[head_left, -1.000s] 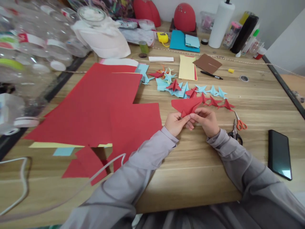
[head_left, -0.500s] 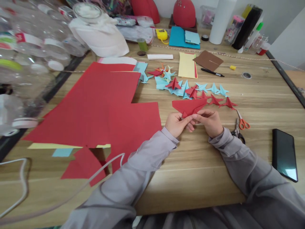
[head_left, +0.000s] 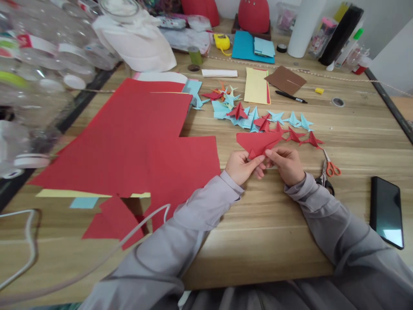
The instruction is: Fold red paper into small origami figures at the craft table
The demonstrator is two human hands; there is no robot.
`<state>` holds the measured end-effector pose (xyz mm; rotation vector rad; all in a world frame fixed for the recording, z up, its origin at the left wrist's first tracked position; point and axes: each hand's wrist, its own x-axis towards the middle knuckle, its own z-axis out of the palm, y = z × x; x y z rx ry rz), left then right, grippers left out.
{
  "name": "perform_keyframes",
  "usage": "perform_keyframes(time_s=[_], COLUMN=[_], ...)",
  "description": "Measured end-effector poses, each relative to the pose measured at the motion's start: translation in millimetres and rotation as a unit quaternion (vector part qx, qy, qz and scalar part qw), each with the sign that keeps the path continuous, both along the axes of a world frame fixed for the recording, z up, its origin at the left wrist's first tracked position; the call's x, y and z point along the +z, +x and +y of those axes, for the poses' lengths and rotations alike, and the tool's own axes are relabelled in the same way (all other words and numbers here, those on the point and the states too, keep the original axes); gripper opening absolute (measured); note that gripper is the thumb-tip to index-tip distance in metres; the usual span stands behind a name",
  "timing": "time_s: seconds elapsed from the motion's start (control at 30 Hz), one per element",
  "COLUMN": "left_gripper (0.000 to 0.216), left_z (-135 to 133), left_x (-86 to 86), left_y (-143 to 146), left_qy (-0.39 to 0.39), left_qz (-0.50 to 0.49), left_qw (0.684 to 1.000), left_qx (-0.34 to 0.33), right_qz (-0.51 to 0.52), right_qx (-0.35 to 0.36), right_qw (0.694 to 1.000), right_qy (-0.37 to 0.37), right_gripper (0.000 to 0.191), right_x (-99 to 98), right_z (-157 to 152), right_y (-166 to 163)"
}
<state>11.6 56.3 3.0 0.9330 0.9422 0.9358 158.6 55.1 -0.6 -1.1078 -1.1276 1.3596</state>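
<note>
A folded piece of red paper (head_left: pixel 258 142) is held up between my two hands, its wide edge pointing away from me and small folded points near my fingers. My left hand (head_left: pixel 241 167) pinches its lower left part, thumb on top. On the lower right, my right hand (head_left: pixel 286 163) grips it between thumb and fingers. Just beyond lie several small red paper cranes (head_left: pixel 293 135) and light blue paper cranes (head_left: pixel 293 119). Large red paper sheets (head_left: pixel 129 142) spread out to the left of my left hand.
To the right lie orange-handled scissors (head_left: pixel 332 168), black-handled scissors (head_left: pixel 328 186) and a phone (head_left: pixel 387 211). A white cable (head_left: pixel 97 267) crosses the front left. Yellow paper (head_left: pixel 256 86), brown paper (head_left: pixel 285 80) and a black pen (head_left: pixel 291 97) lie farther back. Plastic bottles (head_left: pixel 41 64) crowd the left.
My right thumb and fingertips have shifted slightly right, a little apart from my left thumb. The red paper stays in both hands. The whole view has shifted slightly.
</note>
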Motion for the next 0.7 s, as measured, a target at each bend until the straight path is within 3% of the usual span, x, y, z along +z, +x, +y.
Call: perform_keyframes(time_s=[0.7], left_gripper=[0.041], left_z=[0.1], left_x=[0.1], left_y=[-1.1], left_qy=[-0.012], left_qz=[-0.024], left_qw=[1.000], left_qx=[0.006], right_qz=[-0.051], right_qx=[-0.053], right_qw=[0.997], right_qy=[0.020], right_gripper=[0.037], right_x=[6.0], right_z=[1.6], right_y=[-5.1])
